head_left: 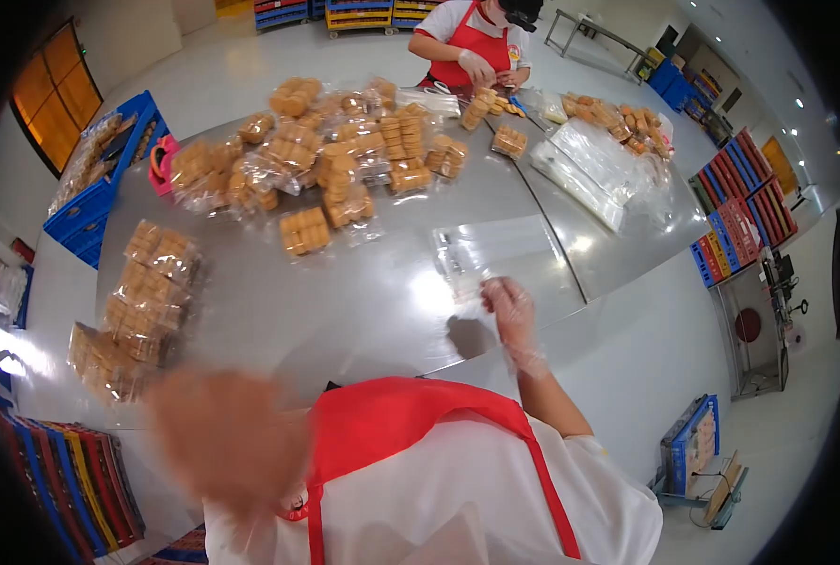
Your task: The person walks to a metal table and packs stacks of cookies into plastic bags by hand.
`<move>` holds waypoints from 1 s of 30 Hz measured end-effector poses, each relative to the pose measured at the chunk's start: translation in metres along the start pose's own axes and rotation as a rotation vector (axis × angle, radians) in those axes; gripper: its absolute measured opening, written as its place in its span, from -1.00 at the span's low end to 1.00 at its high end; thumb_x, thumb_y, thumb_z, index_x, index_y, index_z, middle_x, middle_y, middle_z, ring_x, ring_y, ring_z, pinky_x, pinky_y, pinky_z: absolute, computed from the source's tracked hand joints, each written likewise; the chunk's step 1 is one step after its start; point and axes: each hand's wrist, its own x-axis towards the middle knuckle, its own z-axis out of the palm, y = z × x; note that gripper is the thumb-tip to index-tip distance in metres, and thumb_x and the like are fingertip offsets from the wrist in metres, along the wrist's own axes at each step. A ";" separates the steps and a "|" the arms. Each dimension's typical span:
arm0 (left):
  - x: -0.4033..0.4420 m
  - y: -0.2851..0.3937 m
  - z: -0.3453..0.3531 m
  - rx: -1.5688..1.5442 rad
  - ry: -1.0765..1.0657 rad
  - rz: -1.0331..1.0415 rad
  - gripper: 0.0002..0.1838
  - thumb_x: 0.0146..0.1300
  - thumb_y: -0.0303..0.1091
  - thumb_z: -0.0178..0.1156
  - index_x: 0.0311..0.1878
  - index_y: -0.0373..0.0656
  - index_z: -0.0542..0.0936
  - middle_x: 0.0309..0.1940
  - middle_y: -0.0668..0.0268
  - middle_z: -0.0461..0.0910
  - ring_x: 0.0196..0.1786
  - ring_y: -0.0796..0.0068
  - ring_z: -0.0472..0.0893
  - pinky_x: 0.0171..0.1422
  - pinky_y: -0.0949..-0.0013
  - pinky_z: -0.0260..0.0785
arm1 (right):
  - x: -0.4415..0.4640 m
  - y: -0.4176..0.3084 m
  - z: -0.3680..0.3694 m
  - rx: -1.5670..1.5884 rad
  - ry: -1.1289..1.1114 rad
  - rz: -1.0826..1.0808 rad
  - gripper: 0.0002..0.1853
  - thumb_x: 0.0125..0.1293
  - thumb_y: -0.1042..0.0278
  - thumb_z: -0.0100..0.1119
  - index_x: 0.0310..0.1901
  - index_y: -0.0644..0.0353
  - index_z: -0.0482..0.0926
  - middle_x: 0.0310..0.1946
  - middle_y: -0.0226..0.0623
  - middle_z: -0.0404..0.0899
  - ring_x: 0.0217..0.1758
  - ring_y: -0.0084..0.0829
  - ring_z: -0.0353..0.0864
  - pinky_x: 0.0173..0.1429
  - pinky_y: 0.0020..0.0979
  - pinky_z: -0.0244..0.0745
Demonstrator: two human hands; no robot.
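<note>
Steel table, work station: clear bag flat at the right hand's fingertips

Steel table (373,301) stands in a bright room with a pale floor. Right hand (510,315), in a clear glove, is at the near side of the table, its fingertips at the near left part of a clear plastic bag (524,250). Thumb and fingers are curled in; how tightly they close, and whether film lies between them, cannot be told. The bag lies flat, mostly beyond the fingertips and to their right. Its long axis appears to run left to right across the table, slightly askew; the left end is crinkled, the right end smooth. Which end is the mouth cannot be determined.

Left hand (227,443) is raised close to the camera, apart from the bag and blurred; the state of its fingers cannot be told.

Outward from the bag: a stack of clear film (585,179) lies beyond it to the right, past a table seam. A heap of biscuit packs (335,151) sits farther left, with a row of packs (147,301) along the left edge. A co-worker in a red apron (467,61) stands at the far side, a gloved hand (477,68) above biscuits.
</note>
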 end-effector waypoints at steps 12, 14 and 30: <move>0.074 -0.392 0.031 1.436 -0.417 -0.223 -0.28 0.24 0.02 0.29 0.35 -0.25 0.42 0.38 -0.03 0.34 0.46 -0.05 0.27 0.51 -0.04 0.08 | 0.126 0.100 -0.131 0.228 0.324 0.193 -0.82 0.46 0.22 0.05 -0.26 0.11 0.46 -0.56 -0.59 0.27 -0.52 -0.67 0.24 -0.44 -0.55 0.16; 0.069 -0.411 0.020 1.409 -0.447 -0.190 -0.27 0.19 0.00 0.31 0.34 -0.25 0.43 0.35 0.01 0.35 0.40 -0.04 0.31 0.44 -0.02 0.16 | 0.117 0.098 -0.128 0.235 0.274 0.084 -0.77 0.52 0.17 0.00 -0.33 0.01 0.34 -0.56 -0.62 0.19 -0.52 -0.72 0.17 -0.46 -0.59 0.09; 0.063 -0.361 0.034 1.319 0.207 -0.474 -0.78 0.06 -0.64 0.10 -0.18 -0.35 0.56 -0.12 -0.01 0.48 0.00 -0.06 0.50 0.08 0.06 0.47 | 0.122 0.115 -0.131 -0.242 0.139 -0.339 -0.74 0.45 0.32 -0.02 -0.33 0.33 0.51 -0.55 -0.35 0.36 -0.46 -0.44 0.33 -0.35 -0.35 0.28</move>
